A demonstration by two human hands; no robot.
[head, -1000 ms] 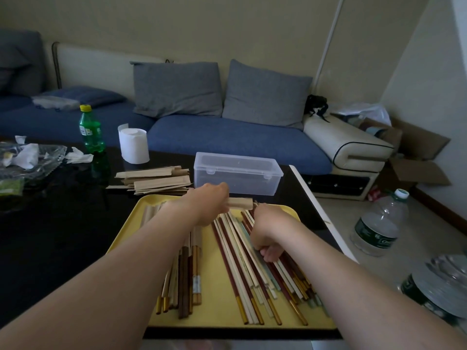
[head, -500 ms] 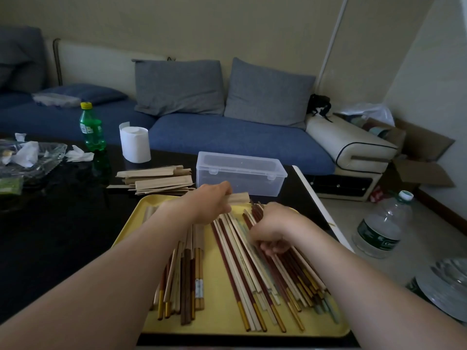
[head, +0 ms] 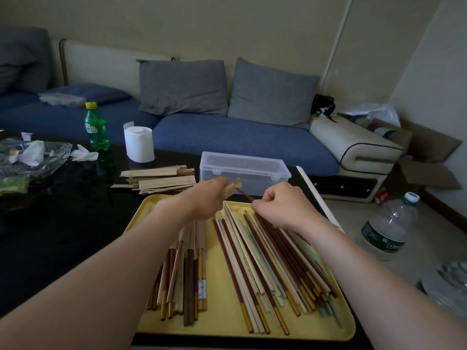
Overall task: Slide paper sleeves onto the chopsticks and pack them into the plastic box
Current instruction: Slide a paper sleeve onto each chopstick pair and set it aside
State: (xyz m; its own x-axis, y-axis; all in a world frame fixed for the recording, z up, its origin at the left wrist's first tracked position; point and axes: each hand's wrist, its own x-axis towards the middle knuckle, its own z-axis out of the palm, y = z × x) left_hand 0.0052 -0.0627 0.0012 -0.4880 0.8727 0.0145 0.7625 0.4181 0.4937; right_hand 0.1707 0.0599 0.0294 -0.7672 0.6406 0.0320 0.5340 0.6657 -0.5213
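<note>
At the far left, a glass dish (head: 58, 157) holds crumpled tissue. The yellow tray (head: 227, 327) at lower centre carries sleeved chopsticks (head: 187, 274) on its left and bare chopsticks (head: 273, 269) on its right. Above it sits the plastic box (head: 242, 170) (lid on). A green bottle (head: 96, 127), paper roll (head: 138, 144) and stack of sleeves (head: 159, 179) stand at upper left. The left hand (head: 207, 198) pinches a paper sleeve (head: 233, 185). The right hand (head: 283, 205), fingers curled, pinches a dark red chopstick (head: 245, 195) whose tip meets the sleeve.

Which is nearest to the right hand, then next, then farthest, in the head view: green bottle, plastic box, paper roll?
1. The plastic box, just behind the right hand.
2. The paper roll, far back on the left.
3. The green bottle, farther left still.
</note>
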